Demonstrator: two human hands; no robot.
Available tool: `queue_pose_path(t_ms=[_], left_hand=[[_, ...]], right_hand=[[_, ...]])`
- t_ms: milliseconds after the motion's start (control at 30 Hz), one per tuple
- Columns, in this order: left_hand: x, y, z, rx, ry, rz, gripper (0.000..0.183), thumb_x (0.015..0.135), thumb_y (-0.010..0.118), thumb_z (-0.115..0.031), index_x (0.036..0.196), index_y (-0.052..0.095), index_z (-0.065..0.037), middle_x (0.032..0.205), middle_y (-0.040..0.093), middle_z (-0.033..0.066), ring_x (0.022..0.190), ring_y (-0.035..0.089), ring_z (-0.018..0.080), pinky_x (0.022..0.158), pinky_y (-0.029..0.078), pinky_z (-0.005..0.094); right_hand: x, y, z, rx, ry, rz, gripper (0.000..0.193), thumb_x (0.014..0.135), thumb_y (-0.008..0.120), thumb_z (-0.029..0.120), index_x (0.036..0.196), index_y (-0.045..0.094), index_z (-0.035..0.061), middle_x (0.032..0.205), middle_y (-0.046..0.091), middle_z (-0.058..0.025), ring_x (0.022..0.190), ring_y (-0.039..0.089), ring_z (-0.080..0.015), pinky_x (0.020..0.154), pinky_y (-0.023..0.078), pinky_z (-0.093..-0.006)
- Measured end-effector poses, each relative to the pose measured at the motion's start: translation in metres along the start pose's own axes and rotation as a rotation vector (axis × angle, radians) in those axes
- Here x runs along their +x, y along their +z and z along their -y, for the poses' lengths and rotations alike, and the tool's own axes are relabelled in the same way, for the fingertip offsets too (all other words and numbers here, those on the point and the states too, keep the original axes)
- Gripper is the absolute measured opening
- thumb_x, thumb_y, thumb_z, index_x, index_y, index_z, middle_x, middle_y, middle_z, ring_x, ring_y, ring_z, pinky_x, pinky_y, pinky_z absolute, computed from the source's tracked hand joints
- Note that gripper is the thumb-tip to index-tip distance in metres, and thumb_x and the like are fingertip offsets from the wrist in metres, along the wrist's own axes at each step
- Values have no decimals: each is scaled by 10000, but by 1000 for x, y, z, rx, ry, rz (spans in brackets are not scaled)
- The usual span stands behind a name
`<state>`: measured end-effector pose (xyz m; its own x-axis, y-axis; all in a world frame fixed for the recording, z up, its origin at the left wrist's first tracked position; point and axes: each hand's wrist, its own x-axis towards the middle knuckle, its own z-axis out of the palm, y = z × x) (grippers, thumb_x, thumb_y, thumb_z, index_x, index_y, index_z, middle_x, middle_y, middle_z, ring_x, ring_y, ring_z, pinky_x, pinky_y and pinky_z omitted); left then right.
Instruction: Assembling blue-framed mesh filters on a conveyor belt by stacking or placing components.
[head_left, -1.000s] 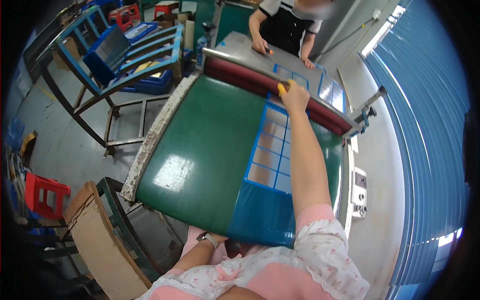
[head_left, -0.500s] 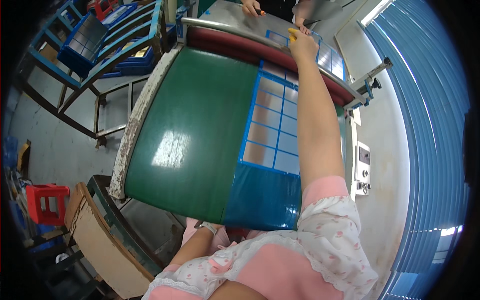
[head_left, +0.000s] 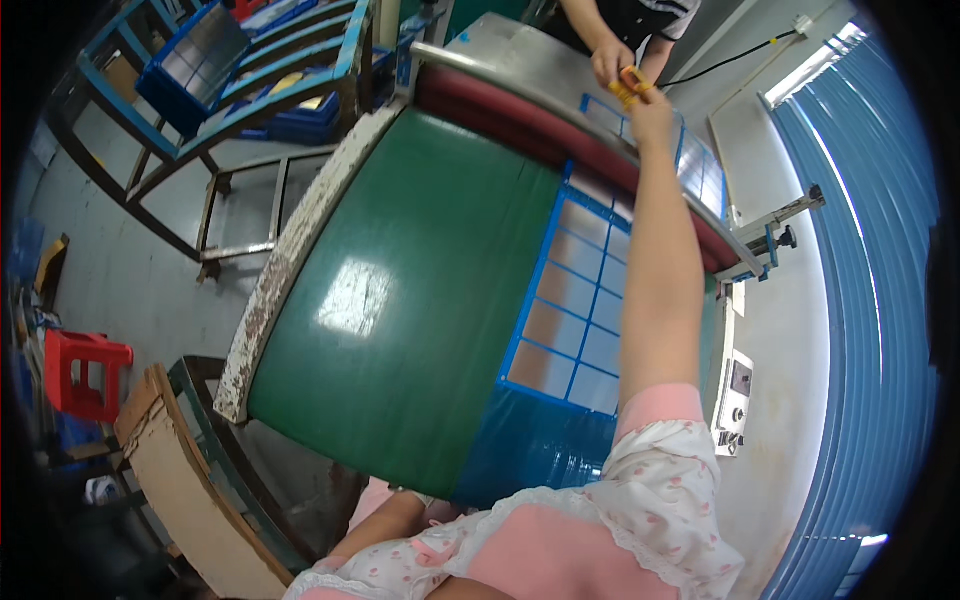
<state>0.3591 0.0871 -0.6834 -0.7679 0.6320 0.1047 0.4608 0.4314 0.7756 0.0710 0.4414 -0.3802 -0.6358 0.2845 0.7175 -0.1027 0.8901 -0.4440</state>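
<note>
My right arm stretches over the conveyor belt and past its red roller point(head_left: 530, 122). At its far end my right hand point(head_left: 652, 120) is closed on a small yellow object point(head_left: 622, 95), whose kind I cannot make out. Right beside it is an orange object point(head_left: 634, 76), next to a co-worker's hand point(head_left: 608, 62); which hand holds it is unclear. Below my arm, a sheet with a blue grid and pale silvery panels point(head_left: 565, 300) lies on the green belt point(head_left: 410, 270), partly under the roller. My left forearm point(head_left: 385, 525) reaches toward the belt's near edge, its fingers hidden.
A metal bar point(head_left: 480, 66) runs along the roller. Left of the belt stands a blue slatted rack point(head_left: 300, 70) with panels. A red stool point(head_left: 88, 375) and a worn board point(head_left: 200, 490) are at lower left. A control box point(head_left: 738, 400) sits along the right side.
My right hand, with the yellow object, has come close to the co-worker's hand and the orange object. The view has shifted, so the belt and sheet appear lower.
</note>
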Motion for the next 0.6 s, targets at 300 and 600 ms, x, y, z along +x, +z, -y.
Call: queue_pose_path(t_ms=[300,600], left_hand=[[-77,16,-32,-6,-55,34,350,793,446,-287,1050,516,-60,1078,518,126,1005,460,256,877,325,391],[-105,-20,-82,172,-106,1,303,781,460,-209,1042,523,-69,1075,523,115,971,482,273,836,361,400]], right_hand=[[-1,-78,85,348,118,-241,386,804,502,390,932,527,26,781,607,-122,689,575,-163,615,438,-250],[-169,-219,122,1965,552,302,307,733,600,253,802,453,-8,731,465,-109,595,477,-194,541,427,-255]])
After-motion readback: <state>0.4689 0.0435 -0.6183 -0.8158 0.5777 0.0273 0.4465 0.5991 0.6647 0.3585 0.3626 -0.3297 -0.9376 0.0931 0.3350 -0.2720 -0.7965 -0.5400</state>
